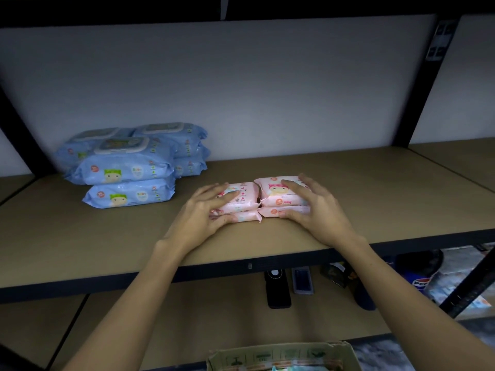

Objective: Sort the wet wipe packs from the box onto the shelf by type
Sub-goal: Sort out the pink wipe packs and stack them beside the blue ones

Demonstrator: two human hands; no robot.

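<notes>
Partway done, I judge. Blue packs (128, 167) stacked on shelf (348, 183) at 9 o'clock; pink packs (267, 200) in two double stacks at centre. Left hand (206, 212) and right hand (318, 207), fingers curled, grip the pink stacks' outer ends. Box (281, 357) at 6 o'clock apparently holds more. Tan board shelf, black frame, white back wall, dim light; clutter on lower shelf.

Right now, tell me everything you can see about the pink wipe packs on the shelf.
The pink wipe packs are soft, glossy plastic pouches printed with a cartoon baby face and small icons. Four show, in two stacks of two set side by side and touching, lying flat near the front of the tan shelf board. The left hand grips the left stack, and the right hand grips the right one.
</notes>
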